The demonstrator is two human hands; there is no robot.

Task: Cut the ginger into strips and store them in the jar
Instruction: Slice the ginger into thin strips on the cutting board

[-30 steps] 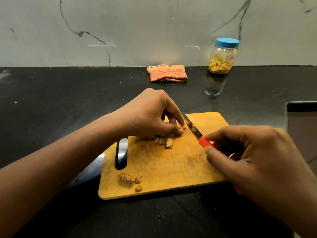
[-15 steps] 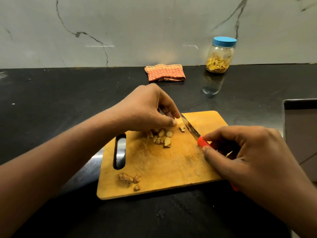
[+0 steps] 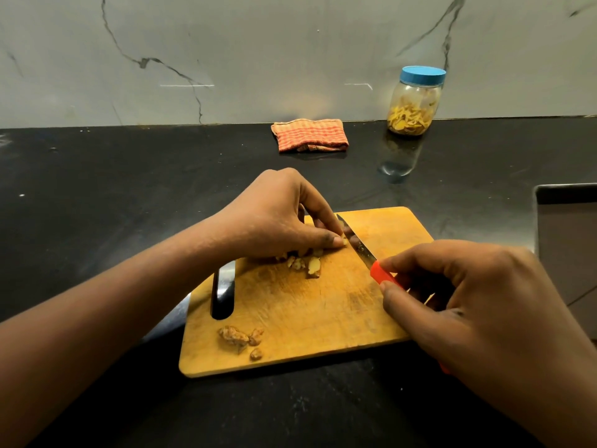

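— Since half a second ago the left hand (image 3: 274, 215) has come back down beside the blade, hasn't it?
— Yes. Then it was lifted off the slices. Now its thumb and forefinger pinch a small ginger piece (image 3: 345, 241) down on the cutting board (image 3: 323, 312), right beside the knife (image 3: 358, 245).
— And the right hand (image 3: 478, 305)?
— Its fingers are curled round the knife's red handle, over the board's right edge. The blade points toward the board's far edge. Whether it touches the left fingertips I cannot tell.
— Where is the rest of the ginger?
— Cut slices (image 3: 311, 265) lie just under the left hand, near the board's middle. Knobbly scraps (image 3: 239, 337) sit near the board's front left corner, by the near end of the handle slot.
— The jar?
— The jar (image 3: 415, 101) stands at the back edge of the counter (image 3: 97, 189), right of centre, with its blue lid (image 3: 422, 75) on and yellow strips in its bottom. A folded orange checked cloth (image 3: 310, 134) lies to its left, by the same edge.
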